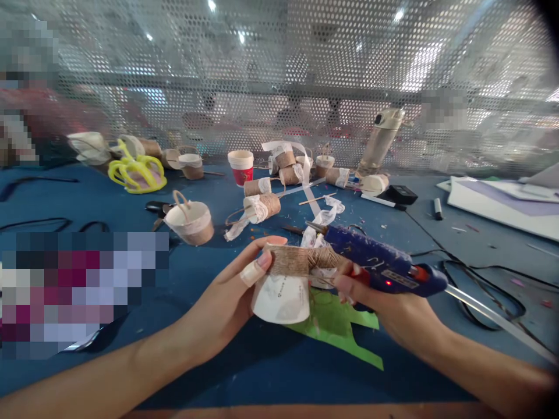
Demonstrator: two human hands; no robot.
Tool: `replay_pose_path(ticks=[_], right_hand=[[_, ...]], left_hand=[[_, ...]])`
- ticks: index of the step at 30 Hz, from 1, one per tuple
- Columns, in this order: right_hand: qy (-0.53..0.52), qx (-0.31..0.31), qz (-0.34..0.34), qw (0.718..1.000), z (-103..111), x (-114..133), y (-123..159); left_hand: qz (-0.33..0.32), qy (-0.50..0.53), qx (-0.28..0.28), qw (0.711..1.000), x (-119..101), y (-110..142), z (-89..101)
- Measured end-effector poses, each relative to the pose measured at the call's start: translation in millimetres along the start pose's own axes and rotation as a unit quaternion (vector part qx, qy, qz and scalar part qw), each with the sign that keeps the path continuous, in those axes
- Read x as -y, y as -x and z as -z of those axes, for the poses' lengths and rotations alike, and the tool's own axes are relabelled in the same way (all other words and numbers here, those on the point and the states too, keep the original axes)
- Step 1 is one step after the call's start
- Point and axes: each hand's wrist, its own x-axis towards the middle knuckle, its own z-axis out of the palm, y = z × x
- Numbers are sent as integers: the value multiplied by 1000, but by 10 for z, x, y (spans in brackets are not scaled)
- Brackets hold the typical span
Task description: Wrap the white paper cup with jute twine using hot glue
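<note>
A white paper cup (282, 299) with a band of brown twine wound round one end lies tilted in my left hand (238, 291). The fingers are wrapped round it, and a bandage covers part of the thumb. My right hand (384, 305) grips a blue glue gun (371, 253) by its handle, nozzle toward the upper left and a red light lit. A clear glue stick (489, 314) runs out of its back. Close to the right fingertips is a bundle of twine (325, 257); whether they also pinch a strand I cannot tell. Green sheet (332, 323) lies below.
Small twine-wrapped baskets (192, 224) and a red-and-white cup (240, 167) stand on the blue table. Behind them rise a yellow crown-like piece (137, 174), a bottle (382, 139) and a perforated metal screen (279, 70). Black cords (484, 291) and paper sheets (502, 206) lie to the right.
</note>
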Motion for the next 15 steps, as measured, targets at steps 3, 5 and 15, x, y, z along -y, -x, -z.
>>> replay_pose_path(ticks=[3, 5, 15], right_hand=[[16, 1, -19, 1000, 12, -18, 8], [22, 1, -38, 999, 13, -22, 11], [-6, -10, -81, 997, -30, 3, 8]], left_hand=[[-8, 14, 11, 1000, 12, 13, 11], [-12, 29, 28, 999, 22, 20, 13], [-9, 59, 105, 993, 67, 16, 58]])
